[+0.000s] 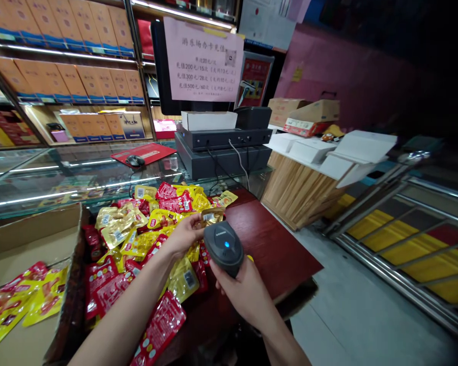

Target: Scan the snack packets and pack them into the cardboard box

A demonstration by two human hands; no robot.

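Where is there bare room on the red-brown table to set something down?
Right of the scanner in your right hand, out to the right edge of the table. It's crowded left: packets heap around your left hand, toward the cardboard box.

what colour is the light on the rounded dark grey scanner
Blue: the small light on the dark grey plastic scanner, head view.

"Where's the light from?"
"White shelf lights [183,14]; they streak glare across the glass case [99,178] beyond the far edge of the tabletop [275,244]."
"Shadows?"
"Below the tabletop's near edge. The upper right is almost black."
"Focus?"
"Packets [175,203] glint, fairly clear; the railing [397,284] past the right corner looks soft, stretched."
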